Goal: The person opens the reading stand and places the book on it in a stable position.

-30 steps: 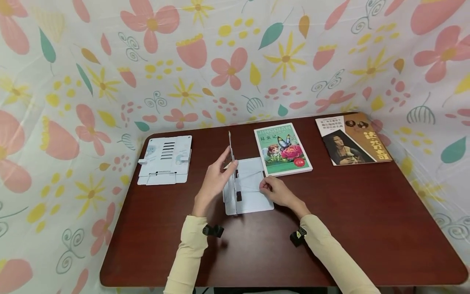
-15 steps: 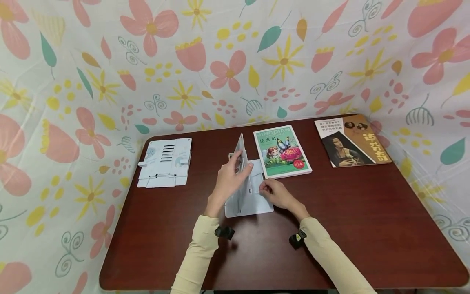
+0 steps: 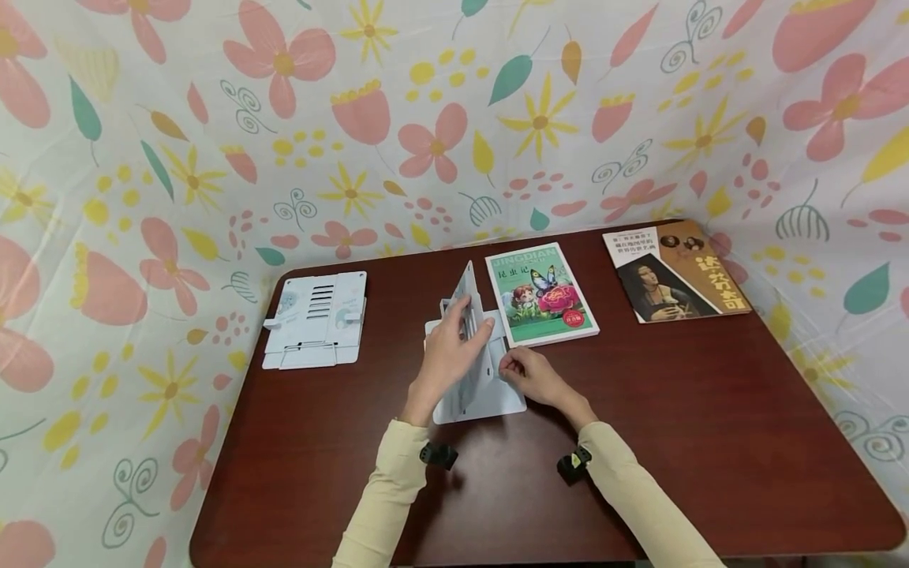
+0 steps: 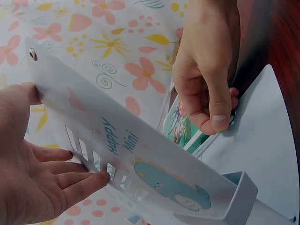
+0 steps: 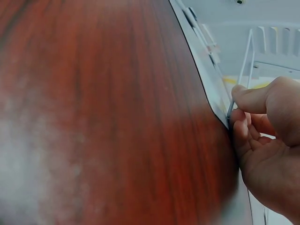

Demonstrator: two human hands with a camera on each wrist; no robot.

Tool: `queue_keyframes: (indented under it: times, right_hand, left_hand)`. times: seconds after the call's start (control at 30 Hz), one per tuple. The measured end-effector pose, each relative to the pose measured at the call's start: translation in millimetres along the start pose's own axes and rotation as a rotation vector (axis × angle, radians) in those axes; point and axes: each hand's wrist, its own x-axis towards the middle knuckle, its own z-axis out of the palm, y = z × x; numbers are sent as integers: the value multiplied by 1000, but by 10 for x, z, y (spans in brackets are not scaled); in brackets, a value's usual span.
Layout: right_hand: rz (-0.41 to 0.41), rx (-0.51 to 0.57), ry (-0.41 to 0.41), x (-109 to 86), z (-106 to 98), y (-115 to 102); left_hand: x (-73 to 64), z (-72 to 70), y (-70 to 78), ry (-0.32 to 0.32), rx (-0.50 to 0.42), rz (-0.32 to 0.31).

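Observation:
A white metal book stand (image 3: 490,404) lies on the table with its slotted panel (image 4: 126,126) raised steeply above the base. The panel carries "Happy Mini" lettering, a blue cartoon animal and a small clip (image 4: 243,199). My left hand (image 3: 449,351) holds this panel, fingers over the slotted face and thumb reaching behind the edge. On the right of the base, my right hand (image 3: 537,374) pinches a thin wire support (image 5: 246,58) between thumb and fingers. In the right wrist view, the wire runs up toward the panel's slotted back.
A second white book stand (image 3: 312,319) lies folded at the left. Just behind the held stand is a green children's book (image 3: 543,296) with a butterfly cover. Farther right lies a brown and white art book (image 3: 675,272). A floral curtain (image 3: 398,134) borders the dark red table (image 3: 639,457).
My left hand has swung the panel to the right, bringing its slotted face more into view. My right hand has stayed in nearly the same place at the wire.

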Motion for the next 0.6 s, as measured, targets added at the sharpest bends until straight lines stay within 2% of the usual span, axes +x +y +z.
queue_keyframes:
  times: [0.27,0.4,0.47,0.6]
  right_hand:
    - [40,38,-3,-14,-31,6]
    - [98,79,-10,-40,-94,-19]
    - [128,107,-17,-59,-145,-46]
    - [169,173,-26,-102,-262,-125]
  left_hand:
    - [21,57,3,29,4,11]
    - [30,66,-32,29,-29,32]
    - [35,44,-67,57,-63,45]
    - [86,-49,-183,171,-141,60]
